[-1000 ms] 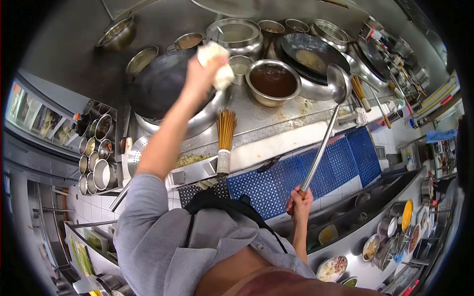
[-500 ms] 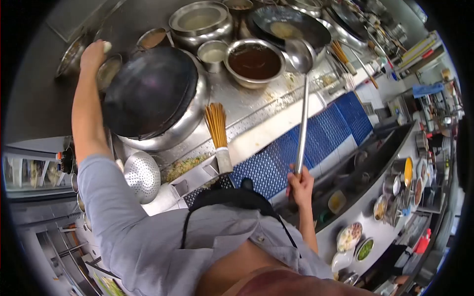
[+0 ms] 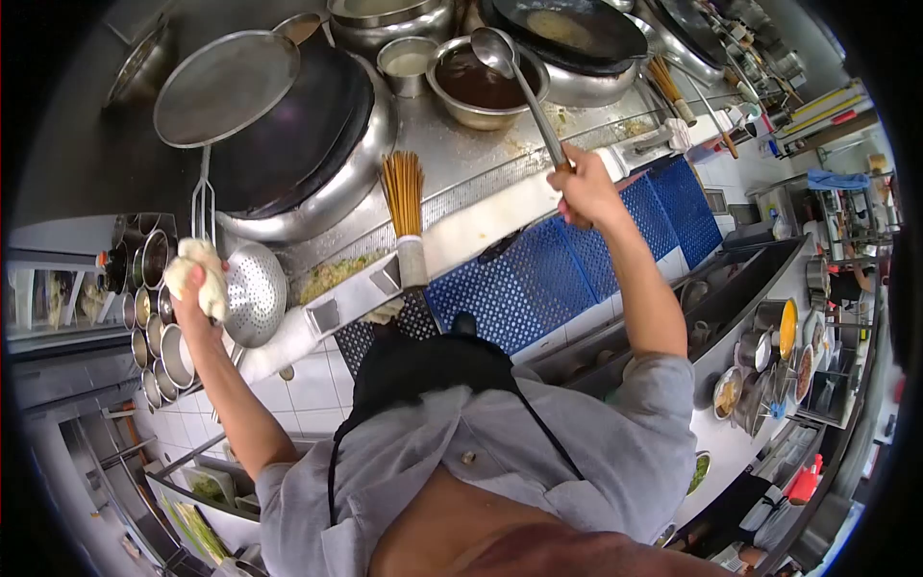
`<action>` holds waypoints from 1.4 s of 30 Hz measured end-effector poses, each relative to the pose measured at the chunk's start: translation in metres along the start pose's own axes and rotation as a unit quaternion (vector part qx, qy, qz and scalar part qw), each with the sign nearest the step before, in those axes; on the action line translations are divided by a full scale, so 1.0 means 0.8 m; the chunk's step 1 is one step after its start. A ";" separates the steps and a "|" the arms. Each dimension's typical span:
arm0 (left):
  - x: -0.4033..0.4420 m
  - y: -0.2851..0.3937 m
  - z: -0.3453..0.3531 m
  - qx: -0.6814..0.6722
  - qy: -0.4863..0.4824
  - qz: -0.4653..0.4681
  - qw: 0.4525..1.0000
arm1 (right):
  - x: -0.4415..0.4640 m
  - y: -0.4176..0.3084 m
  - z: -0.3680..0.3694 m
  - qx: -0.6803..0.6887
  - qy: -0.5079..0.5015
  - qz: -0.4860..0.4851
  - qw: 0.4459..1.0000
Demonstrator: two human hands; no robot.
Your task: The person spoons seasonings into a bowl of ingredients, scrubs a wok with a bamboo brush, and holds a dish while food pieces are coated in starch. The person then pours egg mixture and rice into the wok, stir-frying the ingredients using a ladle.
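Since the frame half a second earlier, the left hand (image 3: 195,306) had come down from the back wall to the near side of the stove, a round mesh strainer (image 3: 227,88) now showing plainly ahead of it, while the right hand (image 3: 588,189) had risen to the counter's edge and the ladle (image 3: 540,113) had swung leftward to the sauce bowl. At far left, small steel containers (image 3: 173,358) stood grouped beside the stove. Next to them the left hand was closed around a bunched white cloth (image 3: 199,279), its thumb pressed on the folds; the strainer's wire handle ran into the cloth, though how the covered fingers gripped it could not be told. The strainer's disc overlapped the black wok (image 3: 322,144) in view; whether they touched was unclear. A perforated skimmer (image 3: 258,300) lay just beside the cloth, and a bundled stick brush (image 3: 404,207) stood out farther right, in front of a small steel pot (image 3: 408,82). The ladle's head was over the bowl of brown liquid (image 3: 487,119), contact with the liquid uncertain. The right hand's fingers were wrapped about the ladle's wooden grip, above blue mats (image 3: 577,252).
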State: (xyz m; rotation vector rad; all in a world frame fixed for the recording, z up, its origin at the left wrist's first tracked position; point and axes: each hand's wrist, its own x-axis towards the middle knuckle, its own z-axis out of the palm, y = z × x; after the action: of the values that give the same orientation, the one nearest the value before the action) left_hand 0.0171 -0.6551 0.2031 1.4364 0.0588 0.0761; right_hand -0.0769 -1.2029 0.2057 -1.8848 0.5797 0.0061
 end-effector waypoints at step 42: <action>-0.020 -0.090 -0.074 -0.164 -0.132 -0.130 0.969 | -0.085 -0.128 0.347 0.581 -0.304 0.126 0.744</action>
State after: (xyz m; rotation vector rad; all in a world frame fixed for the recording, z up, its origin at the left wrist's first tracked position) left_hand -0.0027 -0.6077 0.1240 1.0869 0.0136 -0.3096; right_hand -0.0223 -0.9042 0.2057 -0.4897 0.2375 0.3492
